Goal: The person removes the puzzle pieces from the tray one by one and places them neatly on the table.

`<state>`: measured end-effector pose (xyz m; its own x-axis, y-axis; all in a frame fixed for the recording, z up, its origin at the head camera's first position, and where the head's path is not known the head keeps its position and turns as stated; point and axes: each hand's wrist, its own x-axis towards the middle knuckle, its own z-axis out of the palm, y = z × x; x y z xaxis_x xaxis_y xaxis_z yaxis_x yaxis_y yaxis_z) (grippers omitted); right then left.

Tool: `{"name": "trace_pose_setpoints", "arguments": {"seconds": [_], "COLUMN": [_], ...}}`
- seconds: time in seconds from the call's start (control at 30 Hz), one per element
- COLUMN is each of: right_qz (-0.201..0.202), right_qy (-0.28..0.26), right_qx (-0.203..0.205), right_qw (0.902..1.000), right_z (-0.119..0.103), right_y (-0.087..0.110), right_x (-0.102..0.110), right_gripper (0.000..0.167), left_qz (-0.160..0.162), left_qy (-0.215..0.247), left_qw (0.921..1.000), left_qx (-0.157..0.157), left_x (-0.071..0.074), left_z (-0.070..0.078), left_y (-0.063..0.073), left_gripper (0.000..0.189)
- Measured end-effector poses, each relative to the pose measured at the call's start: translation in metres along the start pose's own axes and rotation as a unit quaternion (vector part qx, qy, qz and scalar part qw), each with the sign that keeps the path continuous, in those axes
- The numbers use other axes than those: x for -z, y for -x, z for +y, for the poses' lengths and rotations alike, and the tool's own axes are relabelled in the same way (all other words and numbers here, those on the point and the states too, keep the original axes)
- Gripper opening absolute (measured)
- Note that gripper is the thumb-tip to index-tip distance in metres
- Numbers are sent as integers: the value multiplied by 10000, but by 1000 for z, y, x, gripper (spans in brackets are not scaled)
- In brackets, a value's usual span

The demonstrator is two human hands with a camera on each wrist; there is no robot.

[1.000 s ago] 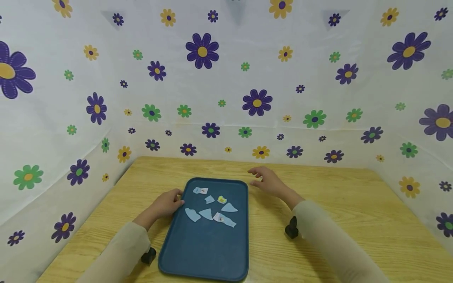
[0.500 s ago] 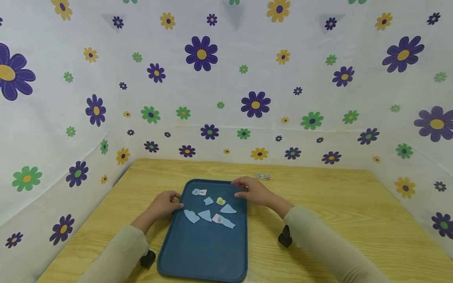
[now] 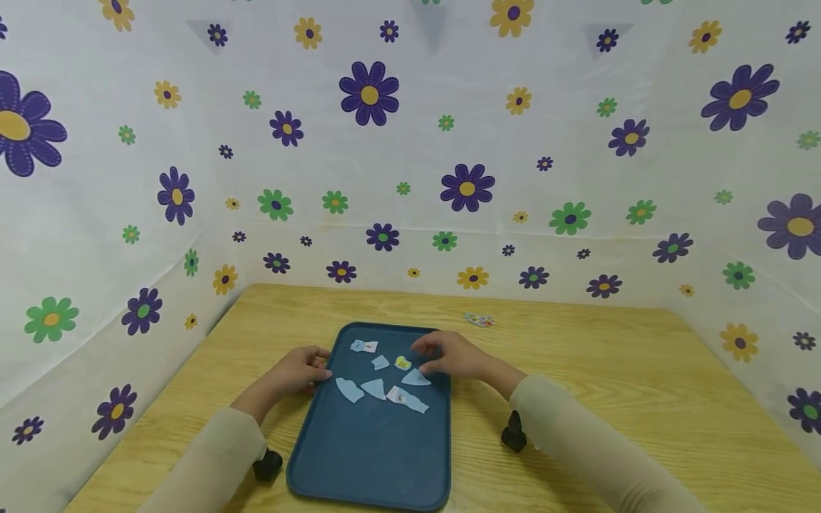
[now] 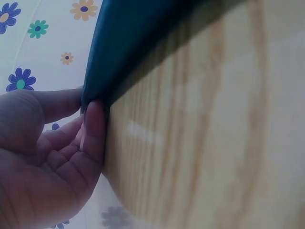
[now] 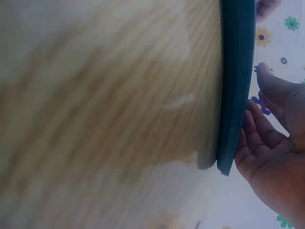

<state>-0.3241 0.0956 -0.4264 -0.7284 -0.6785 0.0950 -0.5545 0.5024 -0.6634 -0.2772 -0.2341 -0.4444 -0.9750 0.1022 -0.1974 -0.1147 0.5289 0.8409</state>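
A dark blue tray (image 3: 368,456) lies on the wooden table. My left hand (image 3: 298,370) holds its left rim, thumb on top and fingers at the underside; the left wrist view shows this pinch up close. Over the tray's right part is my right hand (image 3: 457,356), loosely bent, thumb and fingers apart with nothing between them. Its thumb tip is right at a light blue triangular piece (image 3: 417,379). Other flat cut pieces lie about: a yellow-printed one (image 3: 403,363), a long printed one (image 3: 407,400), a curved blue one (image 3: 349,390) and several more.
A small multicoloured item (image 3: 479,320) lies on the table (image 3: 609,370) behind the tray, to the right. A white flower-printed sheet (image 3: 410,142) hangs along the back and both sides.
My right hand has moved left and nearer, from behind the tray's right corner to above the pieces. The multicoloured item has come into sight behind it. My left hand stays at the rim.
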Motion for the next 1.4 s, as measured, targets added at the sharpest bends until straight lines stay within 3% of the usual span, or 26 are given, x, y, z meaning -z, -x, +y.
{"name": "trace_pose_setpoints", "arguments": {"seconds": [0.4, 1.4], "right_qz": [-201, -483], "right_qy": [12, 446], "right_qx": [-328, -110], "right_qw": [9993, 9978], "right_z": [1, -4], "right_y": [1, 4], "right_x": [-5, -7], "right_gripper": [39, 29], "left_qz": [-306, -296], "left_qy": [328, 371], "left_qw": [9989, 9986], "left_qx": [118, 218], "left_x": [6, 6], "left_z": [1, 1], "left_y": [2, 4], "left_gripper": [45, 45]}}
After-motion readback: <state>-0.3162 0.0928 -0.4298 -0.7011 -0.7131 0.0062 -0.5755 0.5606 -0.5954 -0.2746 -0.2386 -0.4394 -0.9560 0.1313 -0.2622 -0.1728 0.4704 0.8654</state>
